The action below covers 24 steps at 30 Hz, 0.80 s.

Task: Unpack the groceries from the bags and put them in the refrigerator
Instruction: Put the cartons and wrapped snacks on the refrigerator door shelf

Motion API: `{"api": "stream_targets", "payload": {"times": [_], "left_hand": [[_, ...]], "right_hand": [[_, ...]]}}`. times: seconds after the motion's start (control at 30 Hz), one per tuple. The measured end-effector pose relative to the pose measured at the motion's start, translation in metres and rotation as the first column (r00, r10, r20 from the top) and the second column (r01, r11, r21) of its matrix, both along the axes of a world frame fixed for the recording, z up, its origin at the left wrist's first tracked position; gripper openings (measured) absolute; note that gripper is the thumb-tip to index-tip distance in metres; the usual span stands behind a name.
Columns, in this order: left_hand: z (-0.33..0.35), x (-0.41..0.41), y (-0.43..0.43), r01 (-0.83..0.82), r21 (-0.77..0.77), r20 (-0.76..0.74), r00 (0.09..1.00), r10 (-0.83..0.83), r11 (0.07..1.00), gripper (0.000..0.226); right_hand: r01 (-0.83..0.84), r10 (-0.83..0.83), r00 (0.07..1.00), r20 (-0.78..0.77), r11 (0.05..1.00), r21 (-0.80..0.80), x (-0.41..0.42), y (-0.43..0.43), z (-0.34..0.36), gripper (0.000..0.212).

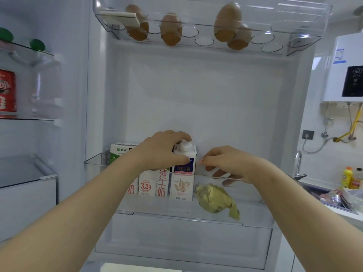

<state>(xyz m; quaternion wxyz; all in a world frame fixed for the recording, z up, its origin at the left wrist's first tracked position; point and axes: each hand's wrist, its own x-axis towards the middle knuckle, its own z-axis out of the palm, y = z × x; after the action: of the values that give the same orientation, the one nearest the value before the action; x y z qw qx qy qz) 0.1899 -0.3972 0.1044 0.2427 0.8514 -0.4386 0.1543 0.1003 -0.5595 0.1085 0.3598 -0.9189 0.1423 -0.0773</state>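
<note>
Along the left half of the refrigerator's door shelf (255, 205) stands a row of milk cartons, upright and touching side by side. The rightmost is the capped carton (188, 154), white and blue with a round white cap (185, 145). The left hand (163, 150) grips its top, fingers curled over the shoulder beside the cap and the thumb pressed to its front face. To its left are a red-lettered carton (154, 185) and, at the shelf's left end, a green-and-white carton (119, 151).

The right hand (227, 163) is just beside the capped carton's right edge, fingers narrowly curled, thumb tip close to the forefinger, the lower fingers dipping behind the shelf's clear front wall. I cannot tell whether they touch the carton or pinch anything. Below that hand, an olive-gold packet (215, 201) lies tilted on the shelf floor, just right of the cartons.

Above, the door's egg tray (294, 38) holds several brown eggs (170, 29) towards its left and middle. Left of the door, a red pack (6, 93) sits on a shelf inside the refrigerator. At the far right, a yellow bottle (347, 177) stands on the counter (322, 186) past a tap (298, 163).
</note>
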Motion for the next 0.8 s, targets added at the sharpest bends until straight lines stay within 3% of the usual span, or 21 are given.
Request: {"api": "stream_targets", "payload": {"times": [0.1, 0.2, 0.3, 0.6, 0.8], "left_hand": [[0.002, -0.001, 0.001, 0.016, -0.056, -0.025, 1.000, -0.018, 0.998, 0.051], [0.004, -0.005, 0.001, 0.007, -0.140, 0.011, 1.000, -0.006, 0.990, 0.042], [0.006, -0.015, 0.000, 0.013, -0.256, 0.060, 0.998, 0.002, 0.967, 0.034], [0.005, -0.063, -0.042, 0.083, -0.279, 0.198, 0.980, -0.027, 0.957, 0.031], [-0.004, -0.103, -0.077, 0.219, -0.293, 0.319, 0.940, -0.121, 0.931, 0.034]], "right_hand": [[0.040, -0.033, 0.986, 0.165, 0.999, -0.036, 0.000, 0.001, -0.001, 0.021], [0.089, -0.049, 0.924, 0.380, 0.992, -0.089, -0.004, 0.002, -0.002, 0.023], [0.125, -0.046, 0.866, 0.497, 0.984, -0.128, -0.014, 0.001, -0.002, 0.024], [0.304, -0.142, 0.789, 0.598, 0.936, -0.179, -0.070, -0.015, -0.006, 0.028], [0.488, -0.226, 0.729, 0.646, 0.833, -0.260, -0.128, -0.029, -0.016, 0.031]]}}
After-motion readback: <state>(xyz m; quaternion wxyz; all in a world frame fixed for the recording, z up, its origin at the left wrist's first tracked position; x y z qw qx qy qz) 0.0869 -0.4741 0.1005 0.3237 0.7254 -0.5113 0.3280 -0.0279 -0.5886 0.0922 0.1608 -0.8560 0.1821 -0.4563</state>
